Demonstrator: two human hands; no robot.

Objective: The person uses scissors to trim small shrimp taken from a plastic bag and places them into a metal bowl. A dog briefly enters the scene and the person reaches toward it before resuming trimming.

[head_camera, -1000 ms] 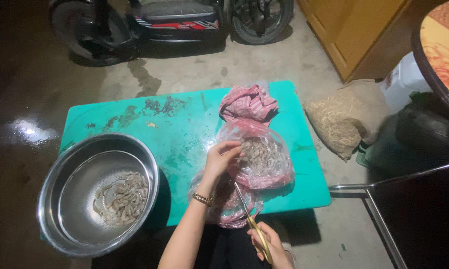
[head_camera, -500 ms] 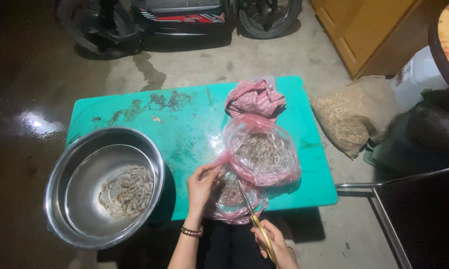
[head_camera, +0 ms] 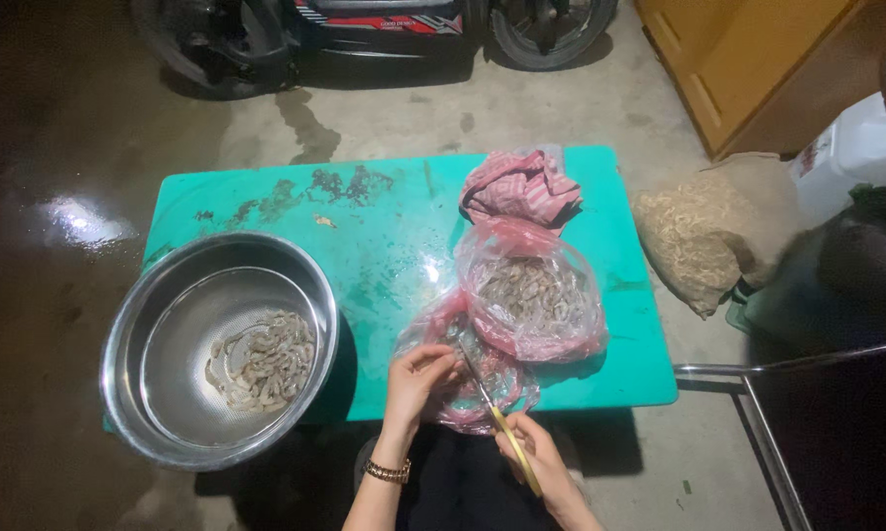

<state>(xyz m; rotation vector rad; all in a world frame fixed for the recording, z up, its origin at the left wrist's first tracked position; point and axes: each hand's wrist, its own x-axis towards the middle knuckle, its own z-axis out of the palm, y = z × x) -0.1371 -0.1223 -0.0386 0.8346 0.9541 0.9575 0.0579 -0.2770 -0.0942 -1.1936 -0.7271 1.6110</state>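
At the six o'clock edge of the turquoise worktop (head_camera: 266, 211), the left hand (head_camera: 415, 379) pinches a small shrimp (head_camera: 450, 356) over a pink plastic bag (head_camera: 468, 379), its grip closed on that shrimp. The right hand (head_camera: 541, 467) is wrapped shut around the yellow handles of a pair of scissors (head_camera: 492, 413), whose blades point up toward eleven o'clock and meet the shrimp just beside the left fingertips (head_camera: 443, 362).

At twelve o'clock from the hands sits a fuller bag of shrimp (head_camera: 533, 295), with a striped pink bag (head_camera: 520, 187) beyond it. A steel bowl (head_camera: 133, 344) at nine o'clock holds a small heap of shrimp (head_camera: 264, 359) and hangs partly over the worktop edge.

The blades work very close to the fingers, so a slippery shrimp turning in the grip could bring a nick. The light is dim and the worktop looks wet. The overhanging bowl could tip if an elbow knocks it.
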